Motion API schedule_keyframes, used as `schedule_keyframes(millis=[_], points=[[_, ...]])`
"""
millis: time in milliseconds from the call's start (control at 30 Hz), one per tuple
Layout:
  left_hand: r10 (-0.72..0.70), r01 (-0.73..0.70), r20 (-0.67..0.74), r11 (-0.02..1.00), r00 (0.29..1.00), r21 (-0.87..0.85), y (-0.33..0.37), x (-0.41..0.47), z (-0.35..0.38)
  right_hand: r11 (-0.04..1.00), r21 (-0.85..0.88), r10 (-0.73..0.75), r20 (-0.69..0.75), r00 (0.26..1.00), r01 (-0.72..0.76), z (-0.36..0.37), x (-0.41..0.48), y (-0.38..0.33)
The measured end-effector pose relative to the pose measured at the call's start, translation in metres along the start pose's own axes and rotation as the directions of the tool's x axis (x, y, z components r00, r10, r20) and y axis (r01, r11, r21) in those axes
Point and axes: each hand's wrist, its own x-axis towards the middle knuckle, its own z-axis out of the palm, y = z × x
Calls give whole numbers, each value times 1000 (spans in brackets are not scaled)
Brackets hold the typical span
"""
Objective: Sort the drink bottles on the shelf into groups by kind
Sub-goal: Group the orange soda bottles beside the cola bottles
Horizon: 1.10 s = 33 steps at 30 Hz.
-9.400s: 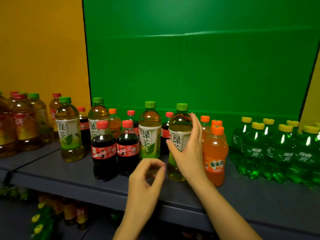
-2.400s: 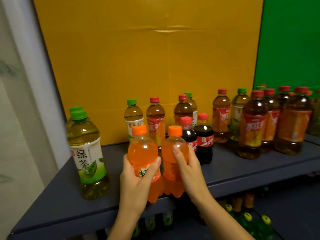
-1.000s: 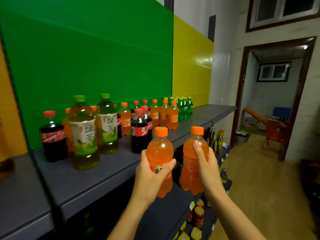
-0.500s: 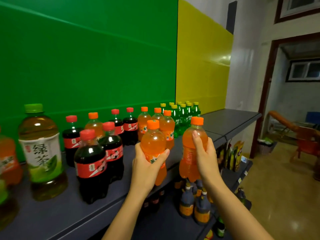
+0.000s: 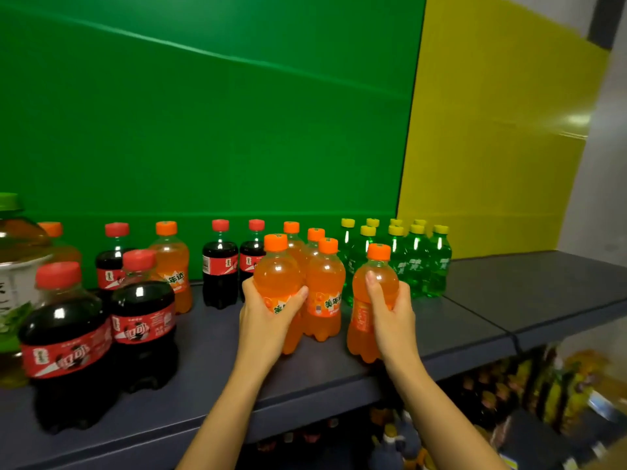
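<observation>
My left hand (image 5: 266, 315) grips an orange soda bottle (image 5: 276, 276) and my right hand (image 5: 392, 313) grips another orange soda bottle (image 5: 373, 283). Both stand low over the dark grey shelf (image 5: 475, 310), beside a cluster of orange soda bottles (image 5: 324, 290). Behind the right bottle is a group of green soda bottles (image 5: 417, 262) with yellow caps. Cola bottles (image 5: 142, 310) with red caps stand at the left and at the back (image 5: 220, 266). One more orange bottle (image 5: 171, 262) is among the colas. A green tea bottle (image 5: 10, 259) shows at the left edge.
A green panel (image 5: 203, 113) and a yellow panel (image 5: 492, 147) back the shelf. Right of the green sodas the shelf surface is bare (image 5: 526, 283). A lower shelf holds more bottles (image 5: 492, 401), dim and blurred.
I have carried the two orange bottles from the far left section rightward along the shelf. Half a second ago they were in front of the shelf edge; now they are down by the orange cluster.
</observation>
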Motion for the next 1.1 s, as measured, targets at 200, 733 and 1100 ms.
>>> schedule_keyframes(millis=[200,733,1100], points=[[-76,77,-54,997,996,24,-16,6,13,998,56,-10,108,994,4,-1,19,17],[-80,79,-5,981,997,174,-23,22,24,996,85,-52,253,966,32,-6,39,28],[151,-103,-92,913,984,394,3,-15,-23,885,-39,-460,71,885,463,-13,30,-9]])
